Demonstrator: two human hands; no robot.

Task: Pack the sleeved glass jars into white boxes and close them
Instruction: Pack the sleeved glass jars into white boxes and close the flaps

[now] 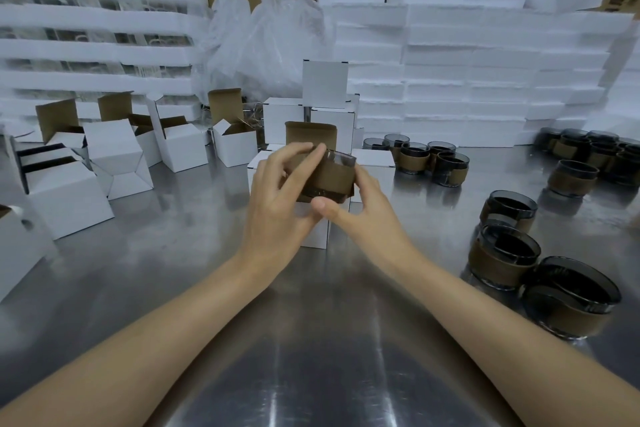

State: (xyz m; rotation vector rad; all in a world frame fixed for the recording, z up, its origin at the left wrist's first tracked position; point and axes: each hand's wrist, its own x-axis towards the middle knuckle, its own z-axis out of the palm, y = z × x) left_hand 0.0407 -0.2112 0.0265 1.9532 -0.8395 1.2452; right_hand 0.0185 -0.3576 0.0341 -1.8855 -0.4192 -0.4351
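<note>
A dark glass jar (332,177) in a brown sleeve is held tilted at the centre of the metal table. My left hand (280,191) grips its left side with fingers curled over the rim. My right hand (360,208) holds its right and lower side, thumb pressed under it. Directly behind and below the jar stands an open white box (313,236) with its brown-lined lid flap (310,133) raised; the hands hide the box's opening.
Several sleeved jars (505,256) stand at the right, more at the back right (429,159). Open white boxes (114,156) crowd the left. Closed white boxes (325,107) are stacked behind the centre. Foam slabs (485,80) and bagged stock line the back.
</note>
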